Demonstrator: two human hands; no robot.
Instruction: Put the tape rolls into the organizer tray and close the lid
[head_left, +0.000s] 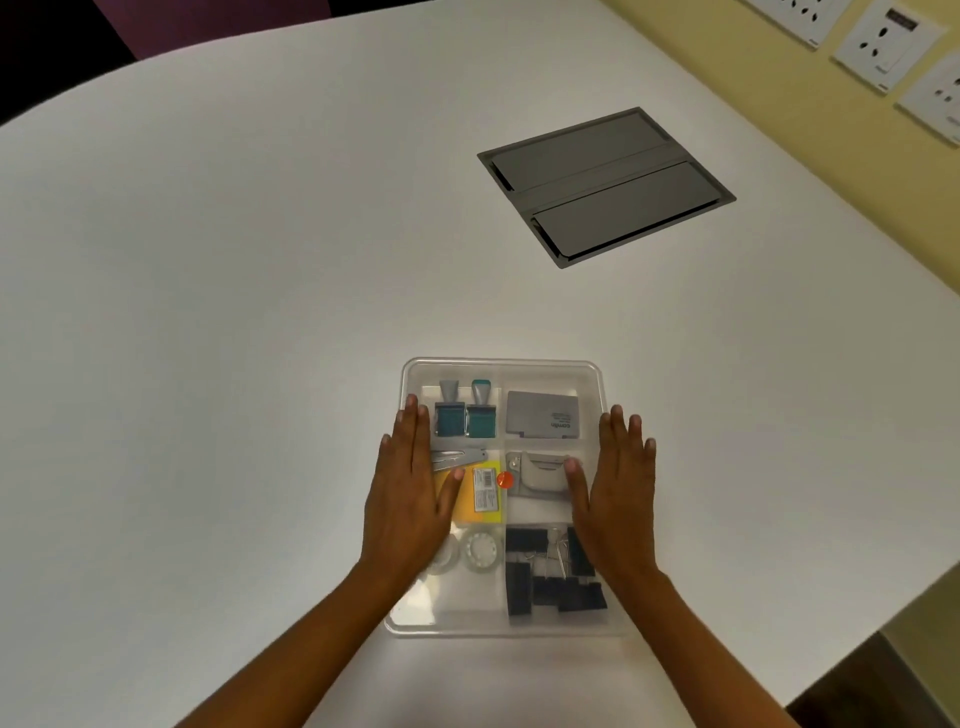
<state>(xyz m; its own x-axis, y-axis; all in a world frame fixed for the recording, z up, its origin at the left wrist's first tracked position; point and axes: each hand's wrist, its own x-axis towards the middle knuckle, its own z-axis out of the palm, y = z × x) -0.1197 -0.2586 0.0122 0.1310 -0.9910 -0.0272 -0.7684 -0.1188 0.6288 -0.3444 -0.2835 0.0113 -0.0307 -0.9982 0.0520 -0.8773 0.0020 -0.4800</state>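
A clear plastic organizer tray (501, 366) lies on the white table with its see-through lid lying over it. My left hand (408, 493) rests flat on the lid's left side, fingers spread. Flat on the right side lies my right hand (618, 483). Through the lid I see two white tape rolls (480, 552) in the near left compartment, one partly hidden by my left hand. Other compartments hold two teal stamps (465, 415), a grey ink pad (543, 415), a yellow pack (485, 493), a grey stapler (540, 473) and several black binder clips (550, 577).
A dark grey cable hatch (605, 187) is set into the table at the far right. Wall sockets (883, 44) line the yellow wall beyond the table's right edge. The table's curved edge runs close to the tray on the right.
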